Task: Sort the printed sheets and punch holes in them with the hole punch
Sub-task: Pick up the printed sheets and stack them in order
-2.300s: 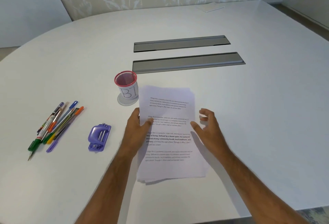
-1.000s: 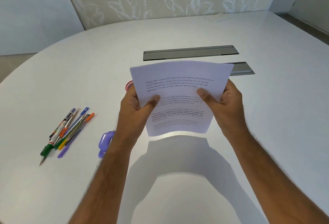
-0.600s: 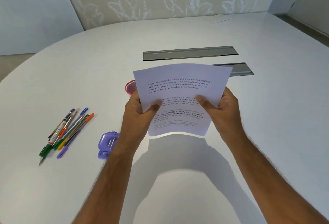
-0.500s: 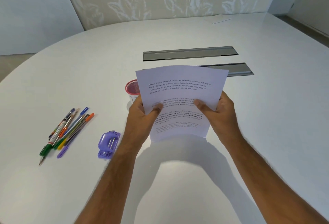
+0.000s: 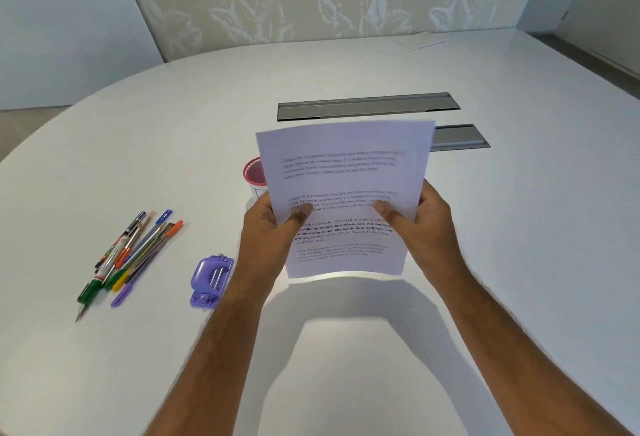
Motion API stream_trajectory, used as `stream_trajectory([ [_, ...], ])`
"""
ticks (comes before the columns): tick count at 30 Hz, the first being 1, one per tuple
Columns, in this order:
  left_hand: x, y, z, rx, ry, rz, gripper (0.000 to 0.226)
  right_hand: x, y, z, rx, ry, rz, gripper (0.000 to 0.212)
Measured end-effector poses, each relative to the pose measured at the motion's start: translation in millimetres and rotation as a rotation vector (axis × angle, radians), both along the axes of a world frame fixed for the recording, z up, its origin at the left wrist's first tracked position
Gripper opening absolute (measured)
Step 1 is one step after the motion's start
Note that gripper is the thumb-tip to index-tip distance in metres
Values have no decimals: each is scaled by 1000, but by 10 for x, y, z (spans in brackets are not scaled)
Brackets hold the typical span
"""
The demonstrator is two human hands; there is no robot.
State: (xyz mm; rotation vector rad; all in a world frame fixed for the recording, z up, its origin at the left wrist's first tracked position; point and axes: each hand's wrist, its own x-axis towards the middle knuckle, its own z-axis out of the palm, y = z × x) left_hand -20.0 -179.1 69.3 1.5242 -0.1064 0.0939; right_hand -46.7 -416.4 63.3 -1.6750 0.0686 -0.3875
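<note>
Hands, left (image 5: 273, 227) and right (image 5: 420, 224), pinch the printed sheets (image 5: 343, 193) upright above the bench (image 5: 346, 68), hole punch (image 5: 211, 279) lying left of them.

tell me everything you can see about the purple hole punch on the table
The hole punch is small and looks like purple, slightly translucent plastic. Two thin metal bars run lengthwise along its top, and small metal fittings show at its near and far ends. It lies flat on the white table, its long side running away from the person, between the pens and the left forearm. Nothing touches it; both hands are on the sheets.
</note>
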Motion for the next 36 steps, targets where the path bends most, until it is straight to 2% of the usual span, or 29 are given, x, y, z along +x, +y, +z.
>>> stream_trajectory([
  [4, 15, 80, 69, -122, -25, 32, 23, -26, -119, -40, -46, 9, 41, 23],
  [15, 14, 154, 199, -477, -38, -11, 34, -172, -189, -73, -81, -12, -25, 22],
  [21, -18, 152, 127, -479, -22, 4, 39, -234, -178, -72, -61, -32, -45, 21],
  [26, 3, 292, 33, -542, 4, 71, 58, -286, -275, -11, -63, -84, -72, 22],
  [30, -20, 435, -31, -529, -23, 54, 59, -332, -381, 35, -97, -105, -93, 24],
  [36, -121, 643, -98, -387, 1, 126, 39, -418, -426, 68, 25, -147, -89, 37],
])
